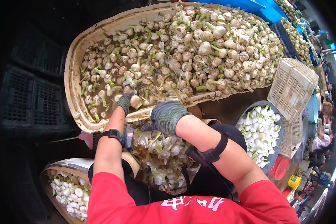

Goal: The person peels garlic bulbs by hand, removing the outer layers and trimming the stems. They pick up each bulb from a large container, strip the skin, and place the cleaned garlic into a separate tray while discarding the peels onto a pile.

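A long pale tub (74, 71) holds muddy water and a heap of dirty garlic bulbs (212, 48) with cut green stems. My left hand (124, 103), in a dark grey-green glove, is at the tub's near rim. Its fingers are curled at a whitish garlic bulb (135, 101). Over the same rim, to the right, my right hand (167, 117) is bent downward in a matching glove. Its fingers are curled and mostly hidden, so whatever they hold does not show. Below both hands lies a pile of peeled garlic skins (164, 149), between my legs.
At right, a round grey basin (280, 130) holds clean white garlic, beside tilted cream plastic crates (293, 87). Another container of white garlic (71, 192) stands at lower left. Dark crates (18, 97) are stacked on the left. Red and yellow buckets (294, 182) and other people are farther right.
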`<state>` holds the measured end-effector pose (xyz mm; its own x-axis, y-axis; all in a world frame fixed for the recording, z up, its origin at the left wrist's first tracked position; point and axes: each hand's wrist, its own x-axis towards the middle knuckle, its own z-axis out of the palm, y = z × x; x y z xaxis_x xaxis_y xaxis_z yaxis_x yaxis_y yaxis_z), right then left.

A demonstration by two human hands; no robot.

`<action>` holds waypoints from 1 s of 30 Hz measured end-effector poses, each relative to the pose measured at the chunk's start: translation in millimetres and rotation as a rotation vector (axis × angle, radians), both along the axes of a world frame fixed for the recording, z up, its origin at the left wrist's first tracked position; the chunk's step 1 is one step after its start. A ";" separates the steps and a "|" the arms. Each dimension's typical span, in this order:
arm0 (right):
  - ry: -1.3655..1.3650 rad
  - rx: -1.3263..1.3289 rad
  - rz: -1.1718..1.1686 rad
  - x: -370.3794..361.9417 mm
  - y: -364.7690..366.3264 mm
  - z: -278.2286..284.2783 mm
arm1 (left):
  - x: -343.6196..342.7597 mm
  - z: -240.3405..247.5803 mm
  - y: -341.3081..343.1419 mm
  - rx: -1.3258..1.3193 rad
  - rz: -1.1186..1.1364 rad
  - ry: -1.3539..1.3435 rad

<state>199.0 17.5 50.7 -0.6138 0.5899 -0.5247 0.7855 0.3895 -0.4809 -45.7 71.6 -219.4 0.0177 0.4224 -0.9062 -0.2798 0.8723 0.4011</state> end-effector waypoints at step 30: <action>0.824 0.335 -0.399 -3.4 5.3 5.2 | 74.0 247.4 -90.9 0.487 0.318 -0.458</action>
<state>195.6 22.7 56.0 -0.4360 0.8745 0.2126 0.3562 0.3846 -0.8516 28.3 -19.3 28.0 0.1590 0.8223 -0.5463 -0.7217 0.4744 0.5041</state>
